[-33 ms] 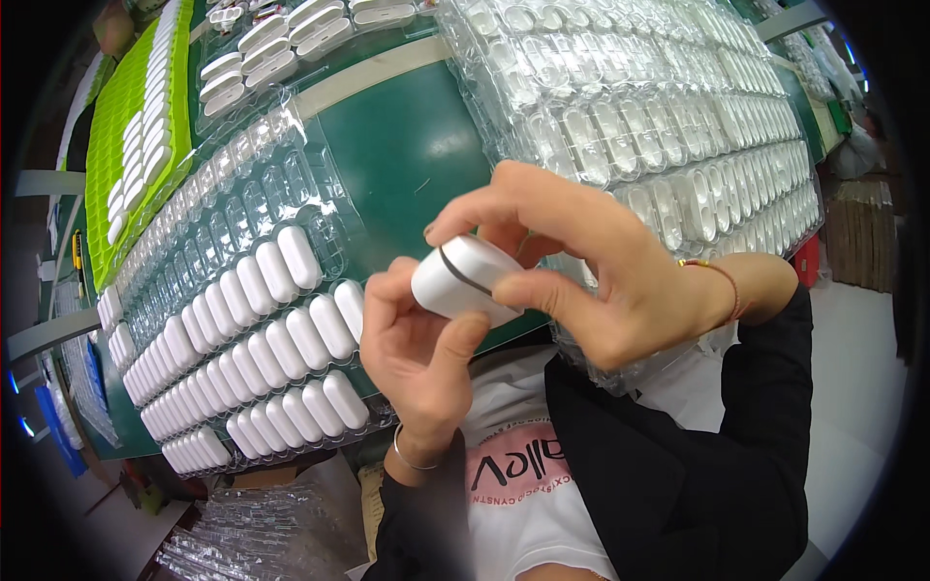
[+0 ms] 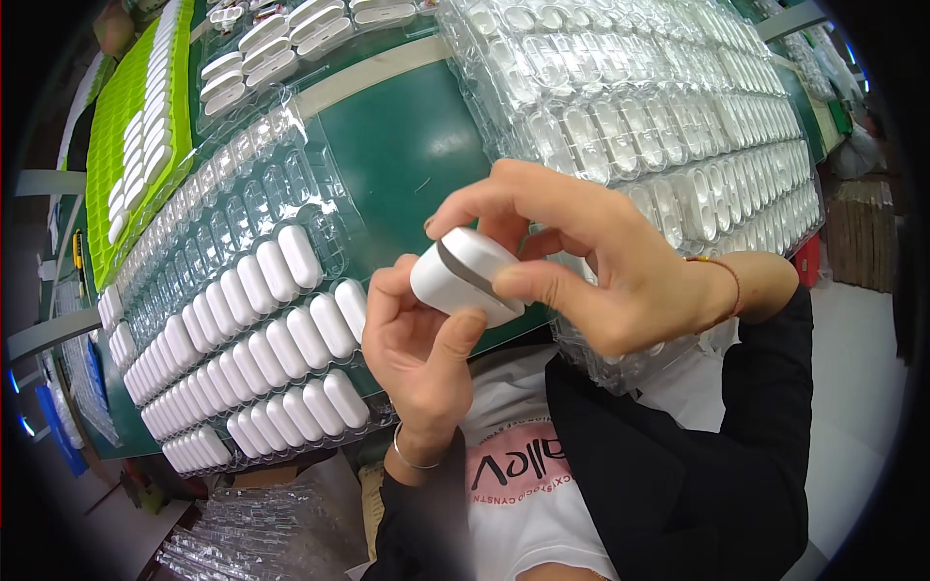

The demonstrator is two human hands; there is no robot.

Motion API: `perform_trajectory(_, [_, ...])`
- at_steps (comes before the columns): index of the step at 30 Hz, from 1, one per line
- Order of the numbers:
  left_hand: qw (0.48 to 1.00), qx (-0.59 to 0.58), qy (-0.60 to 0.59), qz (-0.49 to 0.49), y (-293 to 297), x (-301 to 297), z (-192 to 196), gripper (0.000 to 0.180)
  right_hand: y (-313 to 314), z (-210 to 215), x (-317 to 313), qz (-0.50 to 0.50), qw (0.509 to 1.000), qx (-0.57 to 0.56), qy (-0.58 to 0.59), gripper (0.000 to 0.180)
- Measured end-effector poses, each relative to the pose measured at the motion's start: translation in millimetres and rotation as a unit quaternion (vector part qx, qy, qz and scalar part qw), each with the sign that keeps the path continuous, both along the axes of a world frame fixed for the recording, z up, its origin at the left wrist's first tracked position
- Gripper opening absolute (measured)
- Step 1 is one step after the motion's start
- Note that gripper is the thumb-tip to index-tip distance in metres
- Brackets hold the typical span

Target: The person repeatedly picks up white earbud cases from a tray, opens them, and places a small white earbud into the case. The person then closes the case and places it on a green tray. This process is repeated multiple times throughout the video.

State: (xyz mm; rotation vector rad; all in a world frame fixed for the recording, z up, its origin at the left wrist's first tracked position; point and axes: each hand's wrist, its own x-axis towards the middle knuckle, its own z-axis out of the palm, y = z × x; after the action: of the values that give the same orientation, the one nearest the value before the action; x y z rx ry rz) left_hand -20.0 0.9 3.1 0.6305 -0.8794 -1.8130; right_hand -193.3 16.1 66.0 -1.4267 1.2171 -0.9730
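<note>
Nearest, at the lower edge, we see a white T-shirt with a pink patch (image 2: 528,542) under a black jacket (image 2: 678,455). To the left, below the table's edge, lies a heap of crinkled clear plastic (image 2: 252,533).

Just beyond the shirt, our left hand (image 2: 415,358), with a silver bangle (image 2: 413,461) at its wrist, has thumb and fingers clamped on a smooth white rounded plastic case (image 2: 438,289). Our right hand (image 2: 615,261), wearing a thin red cord bracelet (image 2: 734,281), grips the case's other part between thumb and index finger. We hold the case tilted above the table, a dark slit (image 2: 465,268) showing between its two parts.

Left of our hands, a clear plastic tray with oval pockets (image 2: 291,179) carries rows of white oval cases (image 2: 325,324); its far pockets are unfilled. Beyond our hands spreads a dark green tabletop (image 2: 397,155). On the right sit clear plastic trays with elongated pockets (image 2: 581,92); glare keeps us from telling their contents.

Farther left, a bright green gridded tray (image 2: 111,160) bears a line of white pieces (image 2: 155,160). Far beside it stand open white cases (image 2: 266,58).
</note>
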Motion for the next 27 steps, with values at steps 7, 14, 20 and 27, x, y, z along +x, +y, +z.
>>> perform_trajectory(7, [0.999,0.027,-0.028,0.0,3,1,2,0.043,-4,0,-1,0.005,1.0,0.025,-0.002,0.041])
perform_trajectory(14, [0.992,-0.075,-0.077,0.061,4,1,-8,0.036,-1,-9,5,0.001,0.99,-0.1,0.094,0.044])
perform_trajectory(20, [0.998,-0.043,-0.05,0.017,0,7,-10,0.041,-5,-4,2,0.008,0.999,0.0,0.034,0.039])
perform_trajectory(27, [0.997,0.044,-0.031,-0.049,-4,14,-6,0.057,-12,-6,-8,0.047,0.99,0.109,-0.082,0.038])
